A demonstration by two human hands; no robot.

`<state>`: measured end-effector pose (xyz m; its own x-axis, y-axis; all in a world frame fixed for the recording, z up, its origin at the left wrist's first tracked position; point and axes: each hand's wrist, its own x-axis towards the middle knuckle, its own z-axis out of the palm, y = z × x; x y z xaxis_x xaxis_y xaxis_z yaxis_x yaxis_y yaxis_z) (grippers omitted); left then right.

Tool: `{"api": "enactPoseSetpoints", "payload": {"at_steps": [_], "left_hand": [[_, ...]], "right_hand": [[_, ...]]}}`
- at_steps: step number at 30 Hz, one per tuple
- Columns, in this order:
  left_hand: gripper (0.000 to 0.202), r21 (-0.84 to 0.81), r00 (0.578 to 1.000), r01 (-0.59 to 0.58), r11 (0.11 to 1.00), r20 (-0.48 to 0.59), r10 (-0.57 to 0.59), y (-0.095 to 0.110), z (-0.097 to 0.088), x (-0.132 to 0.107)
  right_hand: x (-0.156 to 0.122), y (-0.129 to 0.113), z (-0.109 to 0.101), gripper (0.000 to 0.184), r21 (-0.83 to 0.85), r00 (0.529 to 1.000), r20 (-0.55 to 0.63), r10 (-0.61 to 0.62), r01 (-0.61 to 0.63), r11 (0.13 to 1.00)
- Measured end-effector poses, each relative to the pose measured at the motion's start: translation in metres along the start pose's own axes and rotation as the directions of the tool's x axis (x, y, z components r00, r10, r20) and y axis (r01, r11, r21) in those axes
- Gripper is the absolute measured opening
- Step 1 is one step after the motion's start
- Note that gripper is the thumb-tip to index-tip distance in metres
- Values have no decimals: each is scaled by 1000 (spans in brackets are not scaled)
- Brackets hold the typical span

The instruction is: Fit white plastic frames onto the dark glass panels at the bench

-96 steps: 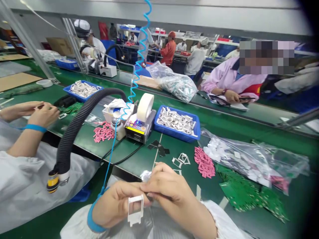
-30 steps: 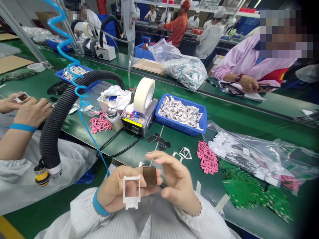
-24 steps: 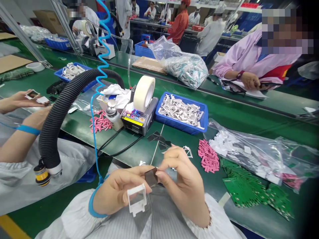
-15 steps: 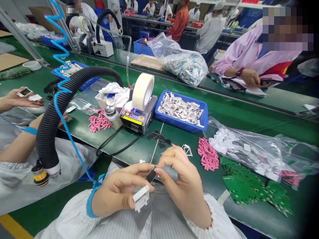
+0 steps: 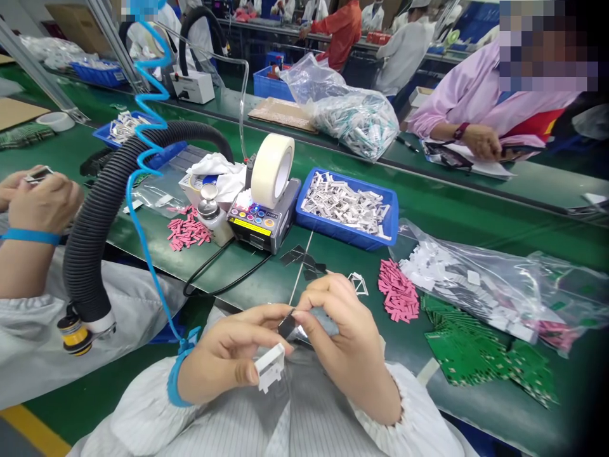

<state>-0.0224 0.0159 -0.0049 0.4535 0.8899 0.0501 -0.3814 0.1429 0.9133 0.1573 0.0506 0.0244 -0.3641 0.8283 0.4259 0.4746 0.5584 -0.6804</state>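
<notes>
Between thumb and fingers, my left hand (image 5: 223,362) grips a white plastic frame (image 5: 271,368), tilted above my lap. My right hand (image 5: 340,330) pinches a small dark glass-like piece (image 5: 287,324) at its upper edge. The left index fingertip also touches that dark piece near the same edge. More dark flat pieces (image 5: 304,259) lie on the table just beyond my hands. Close to my right knuckles rests a loose white frame (image 5: 358,284).
Beyond stand a tape dispenser (image 5: 259,219), a metal-topped bottle (image 5: 214,219) and a blue bin (image 5: 346,238) of white frames. Pink strips (image 5: 398,292), green circuit boards (image 5: 471,349) and a plastic bag (image 5: 476,279) lie right. A black hose (image 5: 88,247) arches left, beside a co-worker's hands (image 5: 45,200).
My hands keep their grips, with the dark piece shifted slightly up and left. The co-worker's hands on the left have come together around a small frame. The view has tilted a little.
</notes>
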Motion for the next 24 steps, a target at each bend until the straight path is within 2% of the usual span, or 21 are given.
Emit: {"api": "enactPoseSetpoints", "payload": {"at_steps": [3, 5, 8, 11, 13, 14, 17, 19, 20, 23, 24], "left_hand": [[30, 36, 1000, 14, 999, -21, -14, -3, -2, -1], [29, 3, 999, 16, 1000, -50, -15, -5, -2, 0], [31, -243, 993, 41, 969, -97, -66, -8, -1, 2], [29, -505, 982, 37, 862, -143, -125, -9, -2, 3], [27, -601, 975, 16, 799, -169, -147, -9, -4, 3], [26, -637, 973, 20, 771, -166, -162, -9, -4, 3], [28, -705, 973, 61, 707, -116, -200, -6, -2, 3], [28, -723, 973, 84, 685, -90, -214, -3, 1, 4], [27, -727, 973, 91, 681, -81, -217, -1, 3, 5], [27, -721, 977, 103, 685, -58, -207, 4, 8, 6], [27, -712, 978, 103, 694, -54, -200, 5, 10, 6]], "right_hand": [[1, 3, 5, 13, -6, 1000, 27, -3, 4, 1000], [2, 2, 5, 12, -18, 997, 66, -29, 30, 999], [-3, -7, -2, 11, -25, 988, 108, -110, 113, 993], [-15, -10, -8, 10, 50, 977, 149, -151, 145, 988], [-24, 3, -2, 11, 96, 968, 221, -115, 95, 991], [-29, 15, 5, 12, 57, 961, 264, -79, 67, 996], [-37, 54, 32, 19, -208, 943, 332, 31, 41, 977], [-37, 69, 42, 21, -308, 942, 331, 64, 44, 950], [-35, 71, 40, 18, -293, 945, 321, 64, 35, 955], [-21, 55, 17, 4, -86, 979, 204, 26, -8, 996], [-15, 46, 6, 6, 1, 988, 155, 1, -1, 1000]]}}
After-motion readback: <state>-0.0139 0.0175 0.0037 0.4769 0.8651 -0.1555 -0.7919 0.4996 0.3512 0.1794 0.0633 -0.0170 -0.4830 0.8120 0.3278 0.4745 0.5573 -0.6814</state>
